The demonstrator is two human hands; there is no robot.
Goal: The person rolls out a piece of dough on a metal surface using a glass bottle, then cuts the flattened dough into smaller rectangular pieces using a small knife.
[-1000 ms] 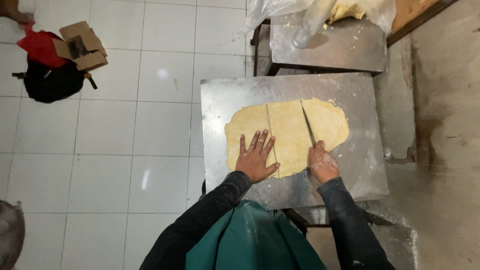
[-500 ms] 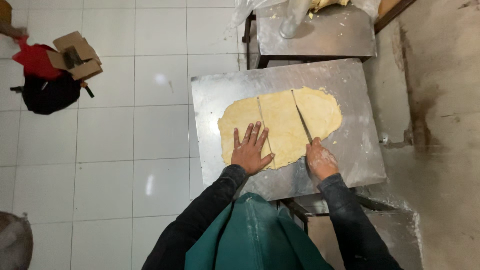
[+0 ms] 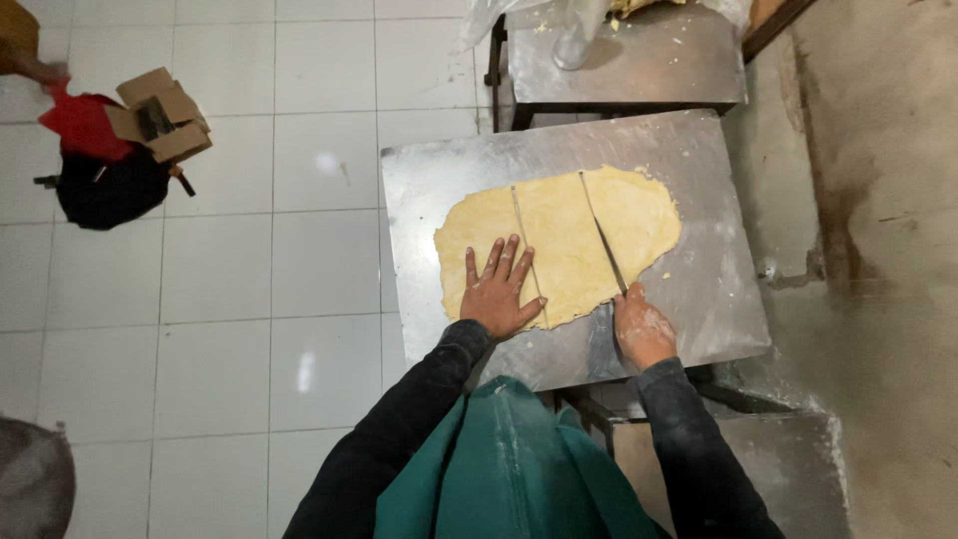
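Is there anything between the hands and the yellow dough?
Nothing visible. The left hand lies flat on the dough, and the right hand holds a knife whose blade rests in a cut.

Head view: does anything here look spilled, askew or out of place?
Mostly tidy. The dough sheet lies flat on the steel table, cut by two straight lines. Small dough crumbs lie scattered beside it. On the floor at upper left, a torn cardboard box sits heaped on a black bag.
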